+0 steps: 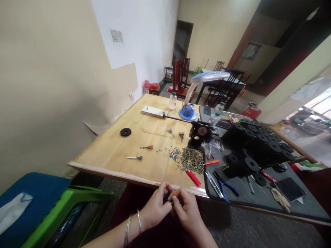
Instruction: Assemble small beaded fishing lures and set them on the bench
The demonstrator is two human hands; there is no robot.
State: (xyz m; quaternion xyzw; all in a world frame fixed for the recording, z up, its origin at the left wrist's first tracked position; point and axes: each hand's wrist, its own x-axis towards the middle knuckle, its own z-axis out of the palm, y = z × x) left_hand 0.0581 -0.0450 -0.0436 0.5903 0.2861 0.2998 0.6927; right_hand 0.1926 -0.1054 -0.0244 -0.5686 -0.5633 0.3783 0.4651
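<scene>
Two hands meet in front of me, just below the near edge of the surface (113,148). My left hand (156,206) has its fingers curled in and its thumb and fingertips pressed together. My right hand (187,210) is curled the same way, its fingertips touching the left's. Pinched between them is a small green piece (171,203). Only a speck of it shows, so I cannot tell what it is. Two thin bangles (133,224) sit on my left wrist.

Straight ahead, past my knuckles, lies a red tube (193,178) close to the edge, with a heap of beads (191,160) just beyond it. To the right of the heap there's an orange-handled tool (212,162), then blue-handled pliers (224,186) on a dark mat (305,206). A stack of black spools (256,148) fills the back of that mat. Behind the beads stands a black cranked device (199,134), with a blue desk lamp (188,112) behind it. Far left on the wood, well apart from everything, lies a black disc (125,132).
</scene>
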